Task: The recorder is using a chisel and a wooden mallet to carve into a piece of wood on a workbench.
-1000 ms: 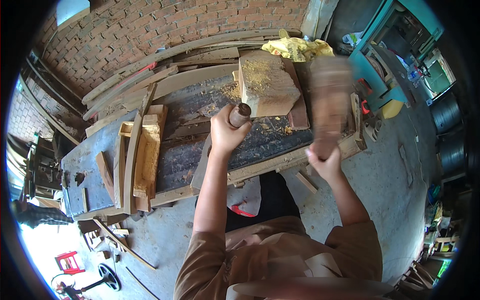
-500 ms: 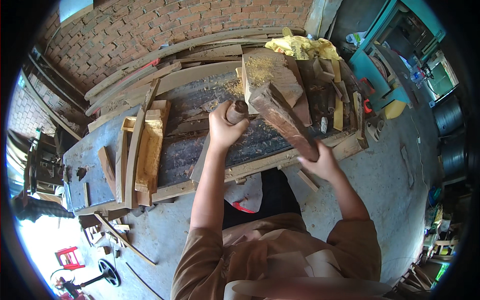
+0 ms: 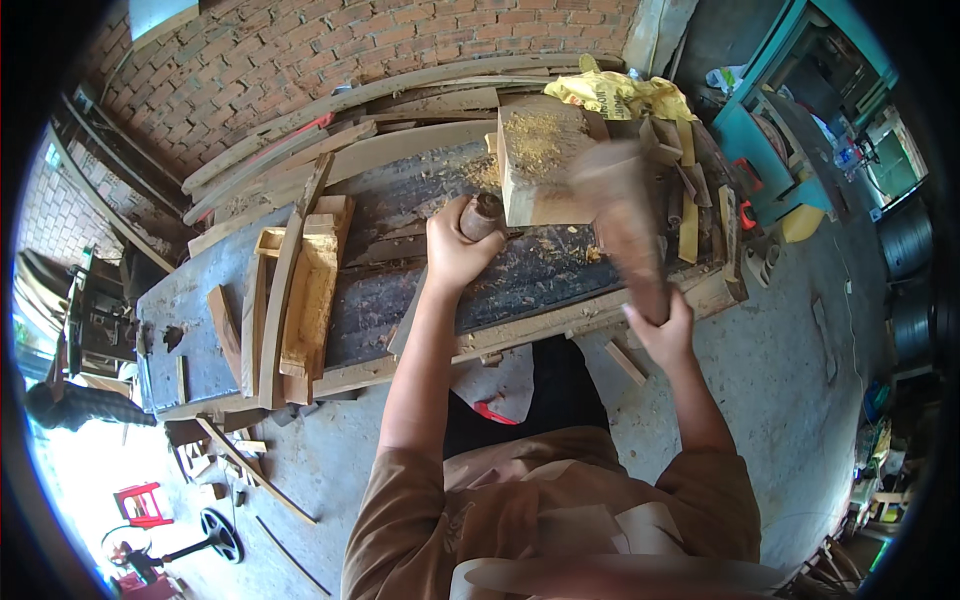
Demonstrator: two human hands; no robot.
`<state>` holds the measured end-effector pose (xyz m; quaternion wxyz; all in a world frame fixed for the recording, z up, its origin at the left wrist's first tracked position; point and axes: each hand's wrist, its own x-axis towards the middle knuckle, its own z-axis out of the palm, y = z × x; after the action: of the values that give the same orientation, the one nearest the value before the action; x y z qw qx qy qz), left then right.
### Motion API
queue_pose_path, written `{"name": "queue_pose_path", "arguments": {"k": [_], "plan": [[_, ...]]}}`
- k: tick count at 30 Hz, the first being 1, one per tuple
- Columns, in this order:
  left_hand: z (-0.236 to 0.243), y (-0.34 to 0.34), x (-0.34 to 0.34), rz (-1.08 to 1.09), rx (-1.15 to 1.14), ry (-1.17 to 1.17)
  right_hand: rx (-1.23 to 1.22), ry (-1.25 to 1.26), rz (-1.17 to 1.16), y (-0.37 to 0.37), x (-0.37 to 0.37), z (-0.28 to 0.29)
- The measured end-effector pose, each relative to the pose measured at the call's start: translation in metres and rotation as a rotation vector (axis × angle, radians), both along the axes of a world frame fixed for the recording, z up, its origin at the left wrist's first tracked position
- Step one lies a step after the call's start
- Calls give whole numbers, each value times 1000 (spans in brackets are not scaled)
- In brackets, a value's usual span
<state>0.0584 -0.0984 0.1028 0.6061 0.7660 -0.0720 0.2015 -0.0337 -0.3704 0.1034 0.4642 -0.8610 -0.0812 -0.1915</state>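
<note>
My left hand [image 3: 462, 245] is closed round the thick wooden handle of a chisel [image 3: 484, 207], its worn round top pointing up at me. The blade is hidden below the fist. In my right hand [image 3: 664, 325] I grip the narrow end of a rough wooden mallet [image 3: 628, 220]; its head is smeared by motion and lifted over the bench, apart from the chisel. Just beyond and right of my left fist sits a thick wood block [image 3: 545, 165], yellow shavings scattered on its top. The mallet head covers part of the block's right side.
The dark workbench [image 3: 400, 300] carries shavings. A yellowish wooden trough [image 3: 305, 325] and boards lie at its left. Wood offcuts [image 3: 690, 225] and a yellow sack [image 3: 625, 97] are at the right. Long planks [image 3: 400, 85] line the brick wall [image 3: 350, 40].
The mallet has swung to the right, away from the chisel, and my right hand has shifted slightly right. My left hand keeps its grip on the chisel. The whole view has moved a little.
</note>
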Motion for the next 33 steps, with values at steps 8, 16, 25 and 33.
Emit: {"name": "queue_pose_path", "arguments": {"k": [8, 16, 25, 33], "plan": [[7, -13, -7, 7, 98, -14, -168, 28, 153, 14, 6, -6], [6, 4, -8, -9, -62, -27, -196, 118, -37, -11, 30, 5], [11, 0, -7, -27, 33, -32, -617, 125, -66, 16, 191, 32], [11, 2, -8, -43, 18, 5, -1116, 167, -71, 47, 223, 42]]}}
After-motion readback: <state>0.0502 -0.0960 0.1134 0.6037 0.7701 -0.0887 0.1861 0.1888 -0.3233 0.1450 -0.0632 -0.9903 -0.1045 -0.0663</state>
